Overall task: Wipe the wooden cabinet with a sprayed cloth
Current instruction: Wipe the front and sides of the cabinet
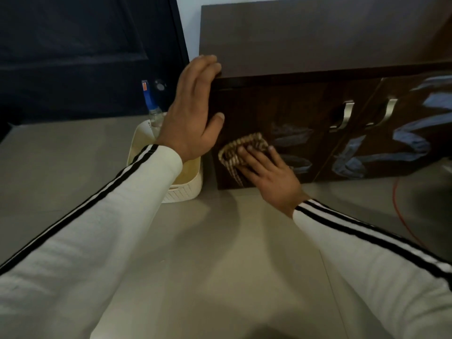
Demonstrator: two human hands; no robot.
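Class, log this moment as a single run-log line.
step: wiping cabinet front | right hand: presses cloth on door | left hand: rests on cabinet top corner | spray bottle: in basket beside cabinet

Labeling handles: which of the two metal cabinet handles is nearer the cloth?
The handle on the white basket side; the other handle sits farther from the cloth under the right hand.

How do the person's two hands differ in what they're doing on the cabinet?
The left hand sits high, resting on the top left corner of the cabinet and holding nothing; the right hand is low on the door front. The left hand touches bare wood, while the right hand presses a checked cloth flat against the door. Both have fairly straight fingers and come from white, black-striped sleeves.
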